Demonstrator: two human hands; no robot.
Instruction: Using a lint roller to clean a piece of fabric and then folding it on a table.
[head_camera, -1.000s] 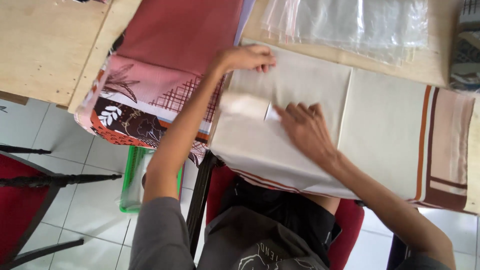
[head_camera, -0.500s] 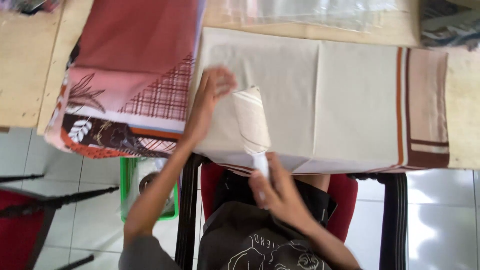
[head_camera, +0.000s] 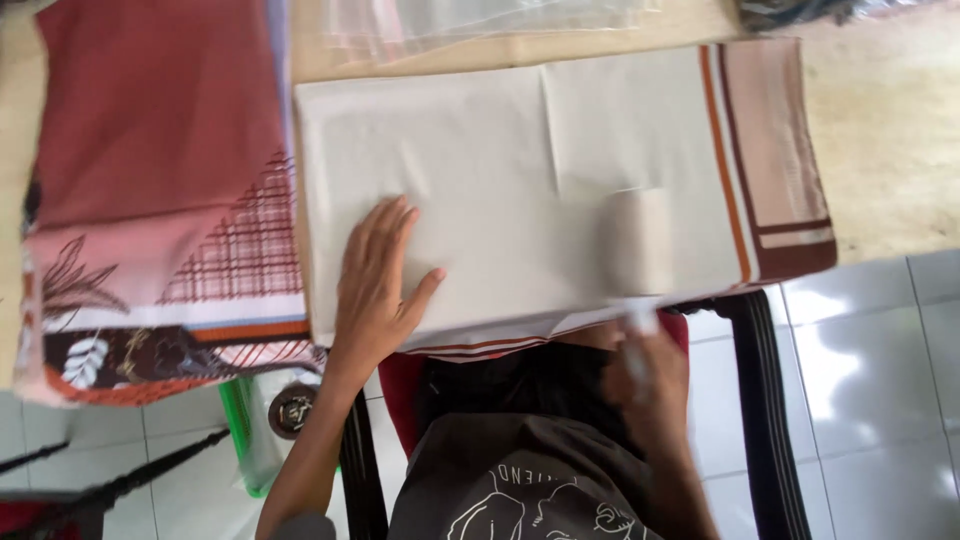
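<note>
The left hand (head_camera: 375, 290) lies flat on a folded cream cloth (head_camera: 520, 180), palm down, its fingers (head_camera: 385, 225) stretched out and spread apart, the thumb out to the side, gripping nothing. The cloth lies on a wooden table (head_camera: 890, 130), with its near edge hanging over the table's front edge above the person's lap. Brown and orange stripes run along the cloth's right end.

The right hand (head_camera: 650, 375) is below the table edge, just under the cloth's near edge. It is blurred, so whether its fingers are apart or closed cannot be told. A pale rolled-looking piece (head_camera: 640, 240) sits on the cloth just above this hand.

To the left of the cream cloth lies a red patterned cloth (head_camera: 150, 180), touching it. Clear plastic bags (head_camera: 480, 20) lie at the table's far side.
</note>
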